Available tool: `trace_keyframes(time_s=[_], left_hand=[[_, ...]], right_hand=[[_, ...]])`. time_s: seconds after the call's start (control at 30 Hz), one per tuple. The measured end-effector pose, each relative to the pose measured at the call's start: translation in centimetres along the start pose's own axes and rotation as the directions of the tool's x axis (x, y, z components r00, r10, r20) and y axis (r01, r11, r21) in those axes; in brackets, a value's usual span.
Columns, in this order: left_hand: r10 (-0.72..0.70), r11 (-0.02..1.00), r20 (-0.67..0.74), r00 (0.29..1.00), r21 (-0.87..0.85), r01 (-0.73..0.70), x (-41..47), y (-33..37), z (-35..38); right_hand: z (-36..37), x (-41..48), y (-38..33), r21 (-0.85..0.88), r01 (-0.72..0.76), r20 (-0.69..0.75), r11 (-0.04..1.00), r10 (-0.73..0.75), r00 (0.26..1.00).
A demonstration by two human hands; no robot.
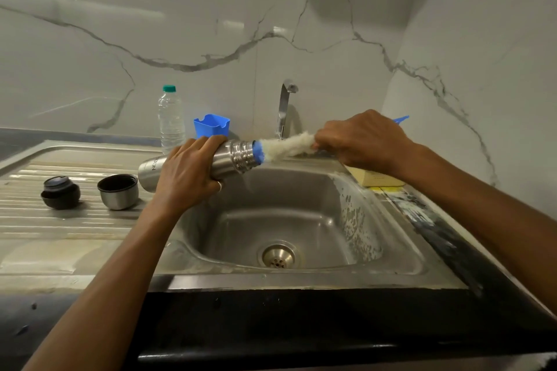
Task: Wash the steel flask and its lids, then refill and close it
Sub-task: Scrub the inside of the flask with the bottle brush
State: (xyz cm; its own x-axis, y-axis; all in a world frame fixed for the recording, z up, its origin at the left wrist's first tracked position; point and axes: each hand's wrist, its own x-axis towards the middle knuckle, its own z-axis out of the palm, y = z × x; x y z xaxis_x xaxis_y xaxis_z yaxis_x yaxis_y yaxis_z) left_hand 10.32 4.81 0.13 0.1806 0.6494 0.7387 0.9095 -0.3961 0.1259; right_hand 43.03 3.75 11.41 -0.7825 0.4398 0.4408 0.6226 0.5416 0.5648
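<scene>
My left hand (188, 173) grips the steel flask (232, 158), held sideways over the sink's left rim with its open mouth pointing right. My right hand (360, 141) holds a bottle brush (286, 146) with white bristles and a blue tip. The brush's blue end sits at the flask's mouth, and its blue handle end pokes out behind my right hand. On the draining board to the left stand the steel cup lid (118, 191), open side up, and the dark inner stopper lid (60, 192).
The steel sink (301, 190) has a drain at its bottom and soap foam on its right wall. A tap (284, 105) rises behind it. A clear water bottle (171, 120) and a blue holder (211, 126) stand at the back. A yellow sponge (376, 181) lies at right.
</scene>
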Motion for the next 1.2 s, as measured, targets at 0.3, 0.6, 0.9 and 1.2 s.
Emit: trace_keyframes(time_s=[0.3, 0.6, 0.9, 1.2], left_hand=[[0.048, 0.999, 0.047, 0.998, 0.007, -0.048, -0.1, 0.9, 0.4], [0.029, 0.999, 0.057, 0.998, -0.040, -0.027, 0.1, 1.0, 0.6], [0.111, 0.993, 0.037, 0.993, -0.042, -0.110, 0.4, 4.0, 1.0], [0.046, 0.999, 0.087, 0.995, 0.009, -0.047, -0.2, 1.6, 0.6]], right_hand=[[1.5, -0.1, -2.3, -0.041, 0.016, 0.023, 0.999, -0.015, 1.000], [2.4, -0.8, -2.5, -0.364, 0.026, -0.075, 0.931, -0.058, 0.996], [1.7, 2.2, -5.6, -0.028, 0.025, 0.016, 0.999, -0.024, 1.000], [0.1, 0.7, -3.4, -0.019, -0.084, 0.239, 0.996, 0.086, 0.967]])
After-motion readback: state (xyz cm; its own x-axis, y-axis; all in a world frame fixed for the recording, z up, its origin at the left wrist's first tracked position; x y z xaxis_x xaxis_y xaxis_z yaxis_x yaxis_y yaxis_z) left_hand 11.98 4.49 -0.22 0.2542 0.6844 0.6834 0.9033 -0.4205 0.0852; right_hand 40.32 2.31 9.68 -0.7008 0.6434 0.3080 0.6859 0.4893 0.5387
